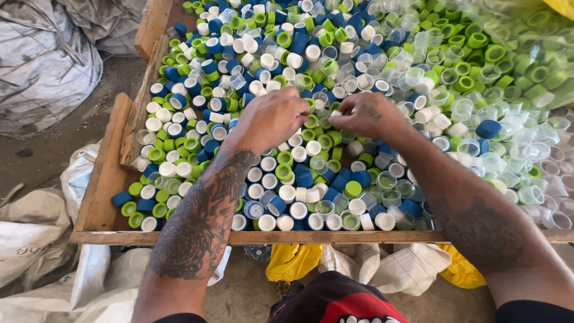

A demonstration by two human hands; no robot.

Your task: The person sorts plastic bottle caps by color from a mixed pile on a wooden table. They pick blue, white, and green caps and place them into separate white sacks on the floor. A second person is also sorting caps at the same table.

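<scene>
There is a single view, from a camera worn on the person's head. It looks steeply down and forward over the person's own forearms onto the table (107, 179), close enough that the heap of bottle caps (287, 179) fills most of the frame. The near wooden edge runs across the lower part of the picture. Both hands, the left hand (272, 119) and the right hand (365, 113), sit near the centre. With only one camera, no second view overlaps it.
</scene>
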